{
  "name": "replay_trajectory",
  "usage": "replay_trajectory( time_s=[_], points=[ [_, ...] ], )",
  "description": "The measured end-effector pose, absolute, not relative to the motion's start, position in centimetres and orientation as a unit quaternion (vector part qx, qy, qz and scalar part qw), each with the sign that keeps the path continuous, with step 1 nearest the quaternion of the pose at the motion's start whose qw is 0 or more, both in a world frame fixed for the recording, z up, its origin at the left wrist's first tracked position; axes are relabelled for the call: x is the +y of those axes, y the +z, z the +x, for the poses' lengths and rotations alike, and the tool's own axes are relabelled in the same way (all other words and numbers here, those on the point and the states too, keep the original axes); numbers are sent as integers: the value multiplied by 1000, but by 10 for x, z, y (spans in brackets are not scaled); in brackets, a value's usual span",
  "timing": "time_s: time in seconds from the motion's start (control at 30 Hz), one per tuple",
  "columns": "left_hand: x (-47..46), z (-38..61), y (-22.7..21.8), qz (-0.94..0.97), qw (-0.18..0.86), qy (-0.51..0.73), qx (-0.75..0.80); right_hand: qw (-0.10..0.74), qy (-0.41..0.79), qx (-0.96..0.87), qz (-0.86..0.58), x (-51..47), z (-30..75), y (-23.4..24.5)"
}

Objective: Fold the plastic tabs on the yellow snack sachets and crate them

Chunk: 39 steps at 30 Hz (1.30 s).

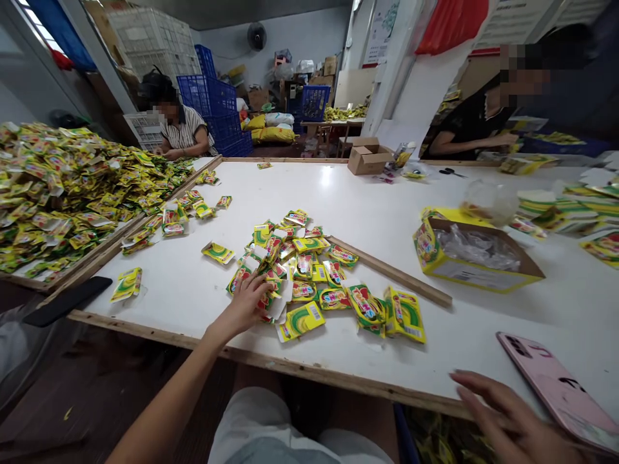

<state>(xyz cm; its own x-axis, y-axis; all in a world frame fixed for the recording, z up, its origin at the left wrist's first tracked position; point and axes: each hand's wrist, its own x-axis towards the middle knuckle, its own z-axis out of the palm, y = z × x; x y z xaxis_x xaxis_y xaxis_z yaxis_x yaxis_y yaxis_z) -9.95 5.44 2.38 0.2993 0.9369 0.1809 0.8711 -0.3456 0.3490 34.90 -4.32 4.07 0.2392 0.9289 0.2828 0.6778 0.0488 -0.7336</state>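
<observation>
A loose pile of small yellow-green sachets point(309, 270) lies on the white table point(367, 212) in front of me. My left hand point(249, 299) rests on the near left side of that pile, fingers spread flat over the sachets. My right hand point(507, 412) hovers at the table's near right edge, fingers apart and empty, just left of a pink phone point(561, 390). A thin wooden stick point(391, 270) lies slanted behind the pile.
An open yellow carton point(471, 254) with clear plastic inside sits right of the pile. A huge heap of sachets point(62, 187) fills a tray at left. A dark phone point(68, 299) lies at the left edge. Two other people work at the far side.
</observation>
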Motion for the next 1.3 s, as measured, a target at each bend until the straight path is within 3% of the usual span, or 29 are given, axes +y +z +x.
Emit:
replay_trajectory(
  time_s=[0.13,0.23,0.33,0.47,0.6,0.8,1.0,1.3],
  points=[
    [57,-111,40,802,106,220,545,394,226,-645,-615,-40,277,42],
    [43,-103,54,727,162,353,566,422,271,-639,-583,-36,241,37],
    [22,-61,50,621,298,500,526,478,324,-609,-543,-30,211,25],
    [3,11,17,543,476,545,425,528,387,-580,-484,-16,181,1],
    [-1,35,-5,565,465,510,453,521,383,-570,-507,-6,180,-15],
    [5,27,-2,588,443,513,441,451,369,-657,-479,7,191,-7],
    [8,38,-6,508,478,578,423,530,327,-607,-494,13,186,-12],
    [6,38,3,548,448,543,452,501,305,-647,-487,7,183,1]
  ],
)
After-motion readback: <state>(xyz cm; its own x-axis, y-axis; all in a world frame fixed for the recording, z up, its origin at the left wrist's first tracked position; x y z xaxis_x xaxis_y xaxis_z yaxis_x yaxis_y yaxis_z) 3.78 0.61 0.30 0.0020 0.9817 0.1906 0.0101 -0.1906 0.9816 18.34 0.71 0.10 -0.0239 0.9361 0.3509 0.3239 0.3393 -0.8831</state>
